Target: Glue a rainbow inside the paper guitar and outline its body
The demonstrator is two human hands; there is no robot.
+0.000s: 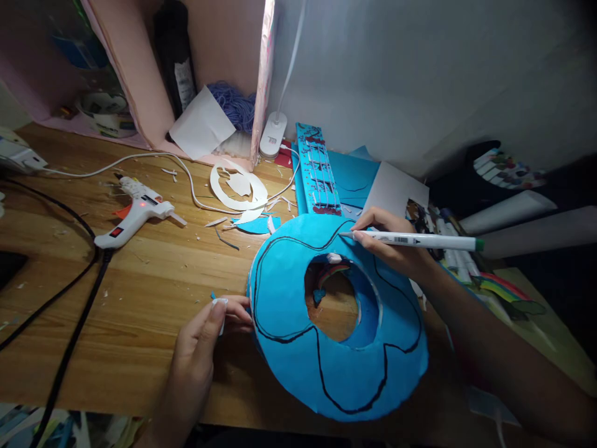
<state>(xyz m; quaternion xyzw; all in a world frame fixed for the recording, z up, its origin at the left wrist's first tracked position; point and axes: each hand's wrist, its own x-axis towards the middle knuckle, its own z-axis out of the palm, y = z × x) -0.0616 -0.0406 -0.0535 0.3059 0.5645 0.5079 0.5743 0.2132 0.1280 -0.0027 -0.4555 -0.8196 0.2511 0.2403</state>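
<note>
A blue paper-covered ring (284, 280) with a round hole lies on the wooden table, shaped like a guitar body with a narrow neck (317, 168) behind it. A wavy black line runs round its top face, doubled by a thinner line at the left. My right hand (389, 239) is closed round a white marker (410, 239) with a green end, its tip at the ring's far edge by the line. My left hand (205, 342) rests at the ring's left side, fingers stretched out and touching the edge, thumb apart. Its fingertips are partly hidden.
A white hot glue gun (140, 208) with a lit red light lies at the left, its black cord (79, 342) trailing forward. Paper scraps (240, 186) and a white cable (186, 171) lie behind. Markers (459, 255) stand at the right, by a pink shelf's (261, 81) far side.
</note>
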